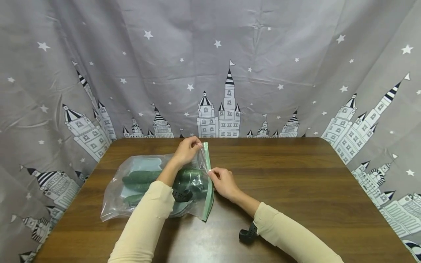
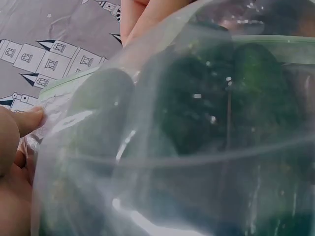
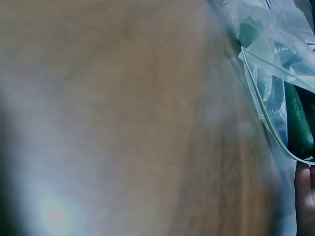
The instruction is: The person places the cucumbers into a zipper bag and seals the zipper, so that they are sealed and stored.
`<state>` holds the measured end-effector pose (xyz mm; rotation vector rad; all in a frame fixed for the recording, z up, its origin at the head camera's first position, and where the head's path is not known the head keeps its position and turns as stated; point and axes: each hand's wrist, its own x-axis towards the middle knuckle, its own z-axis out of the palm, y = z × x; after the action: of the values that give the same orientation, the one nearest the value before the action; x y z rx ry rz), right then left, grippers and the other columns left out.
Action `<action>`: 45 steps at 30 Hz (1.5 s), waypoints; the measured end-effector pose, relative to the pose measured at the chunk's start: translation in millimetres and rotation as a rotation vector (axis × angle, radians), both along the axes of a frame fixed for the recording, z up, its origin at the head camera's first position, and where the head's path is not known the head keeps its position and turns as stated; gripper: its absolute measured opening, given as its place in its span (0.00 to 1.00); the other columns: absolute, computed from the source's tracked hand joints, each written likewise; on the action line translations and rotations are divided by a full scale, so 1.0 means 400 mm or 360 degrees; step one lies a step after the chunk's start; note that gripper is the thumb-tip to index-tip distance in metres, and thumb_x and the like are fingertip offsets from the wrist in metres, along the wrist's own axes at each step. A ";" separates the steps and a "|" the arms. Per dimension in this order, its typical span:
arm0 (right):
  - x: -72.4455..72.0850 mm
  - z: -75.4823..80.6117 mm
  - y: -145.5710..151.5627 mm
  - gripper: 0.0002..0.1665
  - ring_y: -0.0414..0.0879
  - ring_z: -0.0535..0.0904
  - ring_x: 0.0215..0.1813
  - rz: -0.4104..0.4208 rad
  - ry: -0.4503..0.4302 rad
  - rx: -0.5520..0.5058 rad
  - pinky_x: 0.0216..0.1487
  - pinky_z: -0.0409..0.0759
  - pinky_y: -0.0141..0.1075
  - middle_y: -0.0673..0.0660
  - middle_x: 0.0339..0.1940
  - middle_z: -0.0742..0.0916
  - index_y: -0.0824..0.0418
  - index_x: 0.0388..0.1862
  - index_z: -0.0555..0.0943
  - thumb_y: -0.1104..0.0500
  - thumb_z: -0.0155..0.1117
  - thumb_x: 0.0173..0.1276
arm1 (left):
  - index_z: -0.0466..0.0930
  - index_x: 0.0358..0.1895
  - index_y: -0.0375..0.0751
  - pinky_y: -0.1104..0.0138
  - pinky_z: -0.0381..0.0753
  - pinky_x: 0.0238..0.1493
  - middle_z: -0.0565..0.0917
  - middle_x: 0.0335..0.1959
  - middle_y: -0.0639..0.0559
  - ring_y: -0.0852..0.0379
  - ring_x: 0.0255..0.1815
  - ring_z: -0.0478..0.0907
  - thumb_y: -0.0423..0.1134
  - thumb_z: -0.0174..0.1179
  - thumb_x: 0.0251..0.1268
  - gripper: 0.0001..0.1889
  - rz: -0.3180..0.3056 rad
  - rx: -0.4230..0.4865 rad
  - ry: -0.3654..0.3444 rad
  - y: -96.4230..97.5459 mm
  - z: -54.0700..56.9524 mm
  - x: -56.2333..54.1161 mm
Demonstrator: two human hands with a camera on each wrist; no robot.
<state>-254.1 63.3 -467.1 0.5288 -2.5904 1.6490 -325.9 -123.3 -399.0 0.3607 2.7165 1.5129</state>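
Note:
A clear zip bag lies on the table with its green-edged mouth toward the right. Inside are several long dark green cucumbers and a flat pale blue item. My left hand pinches the bag's film at the far end of the mouth. At the middle of the green strip, my right hand pinches the edge beside a small white piece. The right wrist view shows the mouth gaping, with a cucumber just inside it. Through the film, the cucumbers fill the left wrist view.
The brown wooden table extends to the right of the bag. A grey curtain with stars and castles hangs along its far edge and sides. Black wrist cameras are worn below both hands.

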 end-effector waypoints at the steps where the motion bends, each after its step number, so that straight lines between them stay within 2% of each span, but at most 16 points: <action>1: 0.004 0.000 0.002 0.15 0.38 0.81 0.24 0.0017 -0.0035 -0.0011 0.27 0.84 0.33 0.50 0.28 0.84 0.65 0.40 0.87 0.59 0.57 0.81 | 0.80 0.41 0.36 0.62 0.70 0.32 0.74 0.31 0.47 0.53 0.30 0.69 0.33 0.56 0.80 0.06 0.0007 0.0000 0.0001 -0.001 -0.001 0.000; 3: 0.010 0.001 0.003 0.15 0.41 0.84 0.24 0.0044 -0.0094 -0.0038 0.26 0.86 0.35 0.51 0.29 0.85 0.65 0.40 0.87 0.58 0.56 0.82 | 0.80 0.42 0.36 0.62 0.70 0.32 0.74 0.31 0.47 0.53 0.30 0.69 0.34 0.56 0.80 0.06 0.0012 0.0002 -0.0005 -0.001 -0.003 -0.001; 7: 0.020 0.002 0.003 0.15 0.42 0.83 0.19 0.0045 -0.0082 -0.0022 0.22 0.85 0.35 0.50 0.24 0.84 0.66 0.41 0.87 0.59 0.56 0.81 | 0.80 0.42 0.36 0.61 0.70 0.33 0.75 0.32 0.47 0.52 0.31 0.69 0.34 0.55 0.80 0.07 0.0028 -0.0015 -0.0001 -0.001 -0.005 -0.004; 11: 0.033 0.004 0.001 0.15 0.41 0.82 0.16 0.0012 -0.0065 0.0020 0.19 0.84 0.35 0.50 0.24 0.85 0.68 0.46 0.88 0.60 0.57 0.81 | 0.80 0.43 0.36 0.61 0.70 0.33 0.76 0.33 0.47 0.52 0.32 0.69 0.34 0.55 0.81 0.07 0.0044 -0.0023 -0.0010 -0.002 -0.006 -0.003; 21: 0.064 0.015 -0.008 0.13 0.38 0.79 0.13 -0.0034 0.0109 0.0094 0.15 0.81 0.32 0.49 0.19 0.84 0.69 0.43 0.89 0.63 0.58 0.78 | 0.81 0.42 0.36 0.62 0.70 0.31 0.76 0.32 0.47 0.52 0.31 0.70 0.34 0.55 0.81 0.07 0.0054 -0.0006 -0.0034 -0.002 -0.006 -0.003; 24: 0.074 0.015 -0.007 0.13 0.39 0.80 0.13 -0.0046 0.0099 0.0074 0.15 0.82 0.33 0.52 0.22 0.86 0.69 0.43 0.89 0.64 0.59 0.78 | 0.81 0.42 0.37 0.63 0.70 0.31 0.76 0.32 0.48 0.53 0.31 0.69 0.34 0.55 0.81 0.07 0.0050 -0.0003 -0.0042 -0.004 -0.006 -0.002; 31: 0.089 0.016 -0.001 0.13 0.48 0.83 0.15 -0.0027 0.0019 -0.0015 0.15 0.82 0.34 0.61 0.30 0.90 0.73 0.46 0.88 0.65 0.60 0.77 | 0.81 0.42 0.37 0.62 0.70 0.33 0.74 0.32 0.48 0.53 0.32 0.68 0.34 0.56 0.81 0.07 0.0036 0.0022 -0.0048 -0.005 0.001 0.002; 39: 0.108 0.018 0.001 0.13 0.46 0.83 0.14 -0.0047 -0.0047 -0.0008 0.16 0.83 0.35 0.58 0.27 0.89 0.73 0.47 0.89 0.65 0.61 0.77 | 0.81 0.42 0.36 0.62 0.70 0.34 0.75 0.33 0.48 0.52 0.34 0.69 0.33 0.56 0.80 0.06 0.0022 0.0036 -0.0021 -0.010 0.010 0.003; 45: 0.126 0.013 -0.001 0.12 0.44 0.82 0.13 -0.0058 -0.0058 -0.0011 0.15 0.82 0.36 0.58 0.27 0.89 0.73 0.46 0.89 0.65 0.62 0.76 | 0.81 0.42 0.35 0.62 0.70 0.34 0.74 0.32 0.48 0.52 0.34 0.69 0.33 0.57 0.79 0.06 0.0037 0.0042 -0.0015 -0.015 0.007 0.000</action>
<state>-203.8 62.8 -461.9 0.4529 -2.6024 1.6718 -325.9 -129.3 -396.0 0.3226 2.7054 1.5537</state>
